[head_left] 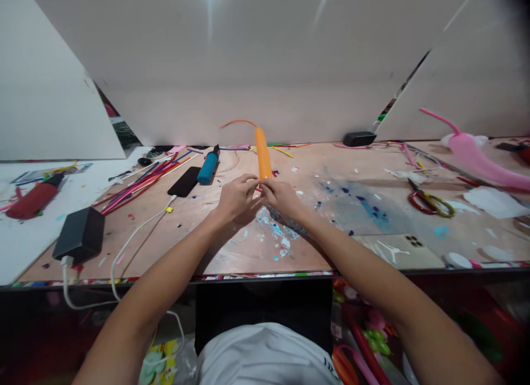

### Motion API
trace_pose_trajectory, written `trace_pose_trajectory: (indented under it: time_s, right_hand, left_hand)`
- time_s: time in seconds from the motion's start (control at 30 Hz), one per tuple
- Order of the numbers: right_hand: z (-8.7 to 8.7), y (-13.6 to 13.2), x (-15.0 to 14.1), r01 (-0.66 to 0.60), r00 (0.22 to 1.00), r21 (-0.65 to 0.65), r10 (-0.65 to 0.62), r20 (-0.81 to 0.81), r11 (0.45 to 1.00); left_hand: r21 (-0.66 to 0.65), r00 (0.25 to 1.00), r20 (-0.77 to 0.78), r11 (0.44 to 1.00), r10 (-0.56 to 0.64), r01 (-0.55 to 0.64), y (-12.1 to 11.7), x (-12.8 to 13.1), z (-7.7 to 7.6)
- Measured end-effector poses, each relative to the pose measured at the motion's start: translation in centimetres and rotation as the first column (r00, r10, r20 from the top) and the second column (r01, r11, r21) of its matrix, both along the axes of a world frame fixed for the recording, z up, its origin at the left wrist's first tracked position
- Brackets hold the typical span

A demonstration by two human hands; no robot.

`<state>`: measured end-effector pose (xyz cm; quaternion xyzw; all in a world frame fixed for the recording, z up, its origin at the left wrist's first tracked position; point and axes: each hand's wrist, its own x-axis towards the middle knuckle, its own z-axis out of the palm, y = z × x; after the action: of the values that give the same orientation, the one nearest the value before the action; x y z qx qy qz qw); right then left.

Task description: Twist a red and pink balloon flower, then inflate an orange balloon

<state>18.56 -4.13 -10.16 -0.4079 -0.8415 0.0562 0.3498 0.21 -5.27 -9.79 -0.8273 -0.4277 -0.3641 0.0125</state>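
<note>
An orange modelling balloon [262,148], part inflated, points away from me over the middle of the table. Its far end runs out into a thin uninflated tail that curls to the left. At the near end, my left hand [239,196] and my right hand [281,197] meet, fingertips pinched together on the balloon's end. The bit between the fingertips is mostly hidden by the fingers. Left of the balloon lies a blue hand pump [208,167] with a black nozzle, and beside it a black phone [184,181] on a white cable.
Uninflated balloons [141,181] lie bunched at left, near a black power adapter [79,235] and a red pump [35,197]. Scissors [430,202], a phone [399,251] and a pink balloon [480,159] are at right. White panels [256,59] stand behind the table.
</note>
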Motion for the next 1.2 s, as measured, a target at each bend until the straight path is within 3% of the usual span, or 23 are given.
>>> trace_pose_trajectory:
  time_s: [0.13,0.23,0.33,0.5,0.57,0.7,0.8,0.97,1.07,1.13,1.2]
  right_hand:
    - [0.0,0.2,-0.2,-0.107,0.979,-0.063,0.094,-0.18,0.992]
    - [0.3,0.2,-0.3,-0.171,0.945,-0.115,0.13,-0.299,0.978]
    - [0.5,0.2,-0.4,-0.169,0.932,-0.156,0.107,-0.347,0.973]
    - [0.5,0.5,0.3,0.012,0.998,-0.04,-0.014,-0.056,0.999]
    - [0.5,0.8,1.1,0.038,0.999,-0.023,-0.038,-0.013,0.999]
    - [0.5,1.2,2.6,0.027,0.992,-0.065,-0.034,-0.122,0.998]
    - [0.6,1.1,2.9,0.014,0.989,-0.037,-0.019,-0.145,0.999]
    - [0.5,0.4,1.7,-0.06,0.998,0.113,0.059,0.018,0.992]
    - [0.5,-0.4,1.0,-0.143,0.984,0.151,0.124,0.129,0.978]
    - [0.5,-0.9,0.6,-0.188,0.977,0.135,0.171,0.124,0.973]
    - [0.5,-1.2,0.4,-0.204,0.977,0.103,0.196,0.079,0.974]
  left_hand:
    - [-0.028,0.946,0.307,0.993,-0.101,0.115,0.6,0.4,-0.4]
    - [-0.037,0.902,0.413,0.988,-0.123,0.152,0.5,0.9,-0.4]
    - [0.008,0.932,0.352,0.996,-0.085,0.088,0.4,0.9,-0.4]
    - [0.063,0.995,0.095,0.998,-0.024,0.018,0.3,0.3,-0.1]
    - [0.066,0.989,0.136,0.997,-0.06,0.052,0.3,0.0,0.3]
    - [0.015,0.954,0.296,0.999,-0.048,0.046,0.1,-0.8,1.2]
    - [-0.068,0.967,0.254,0.997,-0.003,0.021,0.3,-1.3,1.3]
    - [-0.159,0.959,0.277,0.987,0.068,-0.025,0.8,-1.2,1.3]
    - [-0.326,0.866,0.493,0.941,0.084,0.095,0.8,-0.9,1.7]
    - [-0.454,0.695,0.708,0.835,0.126,0.31,0.6,-0.8,2.4]
    - [-0.453,0.464,0.867,0.682,0.184,0.575,0.3,-0.9,3.1]
